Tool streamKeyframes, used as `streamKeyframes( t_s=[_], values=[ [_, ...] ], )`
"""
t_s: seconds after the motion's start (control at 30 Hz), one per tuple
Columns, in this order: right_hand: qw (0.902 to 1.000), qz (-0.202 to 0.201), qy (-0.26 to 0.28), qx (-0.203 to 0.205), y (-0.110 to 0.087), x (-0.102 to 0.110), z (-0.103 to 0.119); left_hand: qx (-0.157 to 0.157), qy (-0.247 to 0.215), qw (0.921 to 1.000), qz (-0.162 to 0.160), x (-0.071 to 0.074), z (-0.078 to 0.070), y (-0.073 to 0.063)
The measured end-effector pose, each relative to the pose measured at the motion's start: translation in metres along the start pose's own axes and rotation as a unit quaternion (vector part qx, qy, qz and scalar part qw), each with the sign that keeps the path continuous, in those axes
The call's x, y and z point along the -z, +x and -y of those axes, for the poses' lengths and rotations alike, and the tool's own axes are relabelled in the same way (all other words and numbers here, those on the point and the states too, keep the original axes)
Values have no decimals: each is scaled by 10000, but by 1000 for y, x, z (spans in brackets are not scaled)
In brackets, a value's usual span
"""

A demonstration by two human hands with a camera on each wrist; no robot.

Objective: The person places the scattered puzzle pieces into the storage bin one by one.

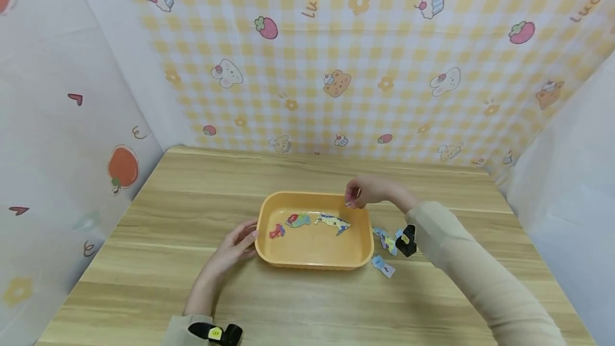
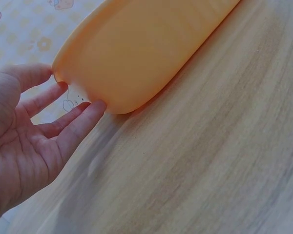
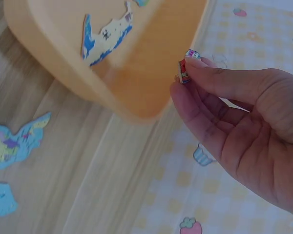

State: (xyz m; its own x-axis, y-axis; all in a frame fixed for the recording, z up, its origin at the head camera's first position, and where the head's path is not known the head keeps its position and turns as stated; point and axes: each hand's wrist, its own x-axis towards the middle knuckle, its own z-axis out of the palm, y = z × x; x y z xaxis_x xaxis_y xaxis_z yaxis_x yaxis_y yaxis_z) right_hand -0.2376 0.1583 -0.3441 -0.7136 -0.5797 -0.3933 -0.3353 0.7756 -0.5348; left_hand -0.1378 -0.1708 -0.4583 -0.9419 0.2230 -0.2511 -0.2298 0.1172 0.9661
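Observation:
A yellow plastic basin [image 1: 314, 267] stands on the wooden table, holding a few flat map-shaped puzzle pieces: a red one [image 1: 277, 231], a green and red one [image 1: 298, 220] and a cream and blue one [image 1: 333, 221]. At the basin's left end, my left hand [image 1: 240, 240] holds the rim, thumb on top and fingers against the outer wall [image 2: 122, 58]. Over the back right corner, my right hand [image 1: 367, 191] pinches a small red and multicoloured puzzle piece [image 3: 184, 71] between thumb and fingers. Whether it is one piece or two, I cannot tell.
Right of the basin lie more puzzle pieces on the table: a blue and yellow one [image 1: 386, 241] and a light blue and grey one [image 1: 383, 266]. Another small blue bit [image 1: 399, 233] is partly hidden by the right wrist camera [image 1: 407, 240]. A checked cloth [image 1: 307, 95] hangs behind.

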Motion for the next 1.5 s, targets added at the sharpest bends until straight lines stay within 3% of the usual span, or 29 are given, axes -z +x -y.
streamKeyframes(
  t_s=[0.27,0.57,0.67,0.93,1.3,1.5],
  values=[
    [9988,374,-304,63,24,-15,17,6,-12,10000,49,1,-1,0],
    [9959,867,-103,226,56,-35,31,-13,-68,10000,52,0,1,2],
    [9956,916,-190,12,60,-40,44,-3,-62,10000,27,0,1,3],
    [9905,1242,-594,-17,80,-60,55,-32,-73,10000,-21,-1,2,4],
    [9886,1205,-829,363,96,-80,62,-37,-115,9999,17,-1,3,3],
    [9917,819,-851,517,91,-76,61,-11,-80,10000,-56,0,2,3]
  ],
)
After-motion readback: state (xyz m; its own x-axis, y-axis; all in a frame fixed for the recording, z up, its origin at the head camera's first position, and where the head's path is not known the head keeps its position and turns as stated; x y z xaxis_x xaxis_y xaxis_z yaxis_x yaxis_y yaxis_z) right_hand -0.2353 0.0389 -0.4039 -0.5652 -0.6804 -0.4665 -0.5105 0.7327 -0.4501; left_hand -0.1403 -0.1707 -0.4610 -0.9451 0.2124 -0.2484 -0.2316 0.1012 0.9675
